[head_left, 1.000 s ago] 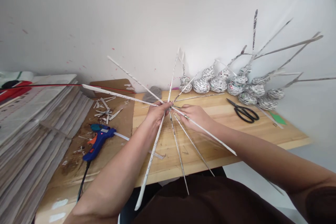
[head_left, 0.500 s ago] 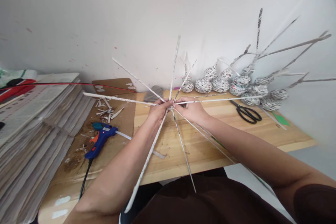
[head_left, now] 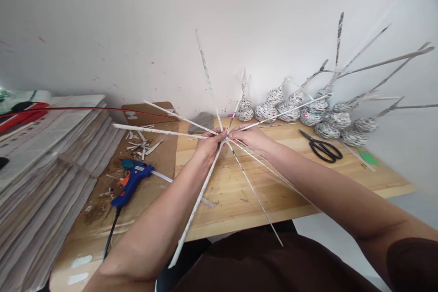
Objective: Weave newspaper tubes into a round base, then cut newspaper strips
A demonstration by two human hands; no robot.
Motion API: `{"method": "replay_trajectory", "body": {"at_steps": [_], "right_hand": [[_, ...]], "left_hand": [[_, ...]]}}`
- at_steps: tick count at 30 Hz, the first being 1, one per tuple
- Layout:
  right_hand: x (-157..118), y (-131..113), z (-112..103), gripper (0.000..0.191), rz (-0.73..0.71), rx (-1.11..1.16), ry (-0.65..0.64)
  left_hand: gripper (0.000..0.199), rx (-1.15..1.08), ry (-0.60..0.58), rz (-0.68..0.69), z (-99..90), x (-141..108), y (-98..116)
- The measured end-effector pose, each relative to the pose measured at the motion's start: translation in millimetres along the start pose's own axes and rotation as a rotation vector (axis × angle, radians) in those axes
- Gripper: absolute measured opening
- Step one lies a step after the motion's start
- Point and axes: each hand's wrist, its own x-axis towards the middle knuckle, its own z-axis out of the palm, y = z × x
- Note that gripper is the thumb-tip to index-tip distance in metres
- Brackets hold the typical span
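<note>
Several thin rolled-paper sticks (head_left: 201, 194) fan out like spokes from one crossing point, held up over the wooden table. My left hand (head_left: 210, 142) pinches the crossing from the left, thumb on top. From the right, my right hand (head_left: 247, 137) has its fingers closed on the sticks beside the crossing, close to my left fingertips. One stick points up toward the wall, others reach left and right, and some point down toward my body. The exact weave at the centre is partly hidden by my fingers.
Woven paper gourd shapes (head_left: 245, 110) line the back right, near black scissors (head_left: 325, 149) and a green piece (head_left: 367, 157). At left lie a blue glue gun (head_left: 132, 185), paper scraps (head_left: 140, 146) and stacked newspapers (head_left: 68, 169). A grey lump (head_left: 201, 123) sits behind my left hand.
The far stick now leans to the left, the right-hand stick angles upward, and the near stick's end has swung right. Both hands keep their hold at the centre.
</note>
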Motion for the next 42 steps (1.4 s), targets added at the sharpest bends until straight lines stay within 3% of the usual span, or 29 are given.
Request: {"method": "replay_trajectory", "body": {"at_steps": [6, 10, 15, 17, 21, 24, 32, 42], "right_hand": [[5, -3, -5, 0.012, 0.17, 0.052, -0.013], [5, -2, -3, 0.008, 0.19, 0.129, 0.034], [2, -2, 0, 0.01, 0.181, 0.15, -0.014], [1, 1, -2, 0.012, 0.119, 0.086, -0.03], [-1, 9, -5, 0.024, -0.19, -0.129, 0.091], [-3, 11, -3, 0.021, -0.338, -0.269, 0.132], [-3, 14, 11, 0.004, -0.349, -0.366, 0.248], [-7, 16, 19, 0.013, -0.496, -0.445, 0.242]], "left_hand": [[0.03, -0.016, 0.007, 0.041, 0.5, 0, -2], [0.028, -0.024, -0.015, 0.031, 0.6, -1, -2], [0.033, -0.011, 0.04, -0.021, 0.6, -3, -1], [0.033, 0.006, 0.066, 0.005, 0.4, -3, -2], [0.031, 0.015, 0.115, 0.067, -0.5, -1, -2], [0.033, 0.01, 0.112, 0.092, -1.6, -1, -4], [0.029, -0.043, 0.137, 0.123, 0.1, 0, -6], [0.023, -0.093, 0.181, 0.063, 3.1, -2, -2]]}}
